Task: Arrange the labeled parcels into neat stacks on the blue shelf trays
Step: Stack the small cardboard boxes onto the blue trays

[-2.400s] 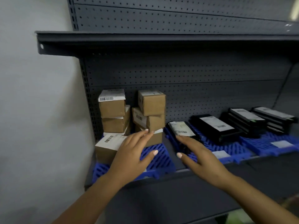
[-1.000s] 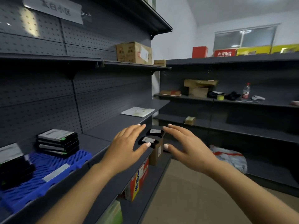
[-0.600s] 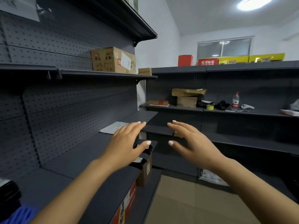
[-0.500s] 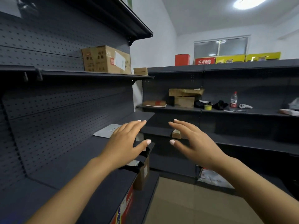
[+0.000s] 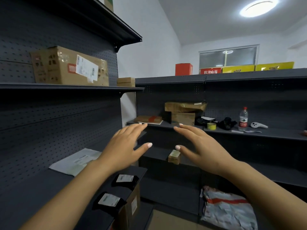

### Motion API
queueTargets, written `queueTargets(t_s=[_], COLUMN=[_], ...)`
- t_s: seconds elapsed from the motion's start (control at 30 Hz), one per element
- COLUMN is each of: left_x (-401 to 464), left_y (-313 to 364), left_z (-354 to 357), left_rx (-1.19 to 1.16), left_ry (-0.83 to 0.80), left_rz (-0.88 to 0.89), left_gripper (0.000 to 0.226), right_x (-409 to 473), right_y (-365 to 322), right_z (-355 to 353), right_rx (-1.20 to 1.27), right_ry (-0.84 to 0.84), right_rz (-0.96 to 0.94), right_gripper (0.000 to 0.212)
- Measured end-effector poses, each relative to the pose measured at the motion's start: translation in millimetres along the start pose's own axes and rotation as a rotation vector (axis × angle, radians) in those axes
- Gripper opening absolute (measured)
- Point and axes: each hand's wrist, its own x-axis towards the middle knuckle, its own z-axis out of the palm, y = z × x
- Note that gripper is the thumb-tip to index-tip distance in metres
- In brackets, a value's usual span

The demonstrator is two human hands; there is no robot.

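While both hands, left hand (image 5: 123,149) and right hand (image 5: 200,147), hover empty (fingers straight), black parcels (image 5: 108,200) lie below.

Illumination comes chiefly from a round ceiling lamp (image 5: 259,7) at upper right, overexposed to a white patch with a soft halo. The white walls and ceiling read bright; the dark shelving (image 5: 49,188) on the left stays dim, with deep shadow beneath each shelf board. Wide-angle distortion bends straight shelf edges toward the frame borders. Fine detail is soft throughout, and both forearms blur slightly at the lower corners.
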Motion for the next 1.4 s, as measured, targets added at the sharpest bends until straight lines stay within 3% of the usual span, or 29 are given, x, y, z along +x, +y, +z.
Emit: queueTargets(t_s=[0.1,0.27,0.4,0.73,1.07,1.4], left_x=[43,99,141,263,398,486], left_y=[-2,-24,-46,-135,-235,-304], left_z=[25,45,67,143,178,204], left_rx=[0.051,0.129,0.176,0.227,0.262,0.486], left_ry=[0.000,0.028,0.026,0.091,0.159,0.163], left_rz=[-0.019,-0.050,-0.082,-0.109,-0.202,-0.332], left_gripper=[0.085,0.075,0.083,0.085,0.085,0.075], right_x=[33,78,120,274,448,601], right_y=[49,112,151,239,314,367], right_z=[5,26,49,117,175,238], right_rx=[0.004,0.053,0.045,0.016,0.035,0.162], right_ry=[-0.001,0.025,0.026,0.071,0.111,0.148], right_rz=[-0.024,-0.050,-0.088,-0.239,-0.322,-0.487], right_gripper=[0.060,0.059,0.059,0.059,0.059,0.060])
